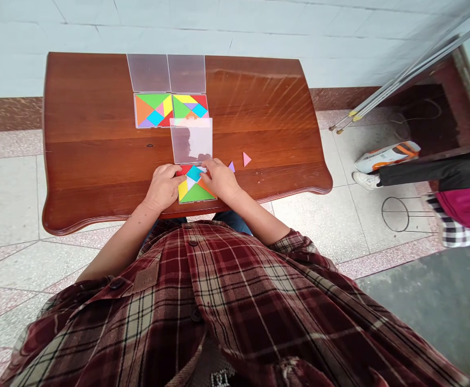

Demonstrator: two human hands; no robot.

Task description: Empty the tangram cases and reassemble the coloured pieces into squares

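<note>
A small clear case with coloured tangram pieces (194, 189) lies near the front edge of the wooden table (98, 161), its clear lid (191, 141) folded open behind it. My left hand (163, 186) rests on the case's left side with fingers curled on the pieces. My right hand (219, 178) lies on its right side, fingertips pressing on the pieces near the blue one. A loose purple triangle (231, 166) lies just by my right hand, and a pink triangle (246, 158) a little farther right.
Two more open tangram cases (153, 110) (190, 106) sit side by side at the back of the table, lids up. Another person's leg and shoe (384, 157) are on the floor at the right, beside a wire stand (396, 214) and metal poles (400, 75).
</note>
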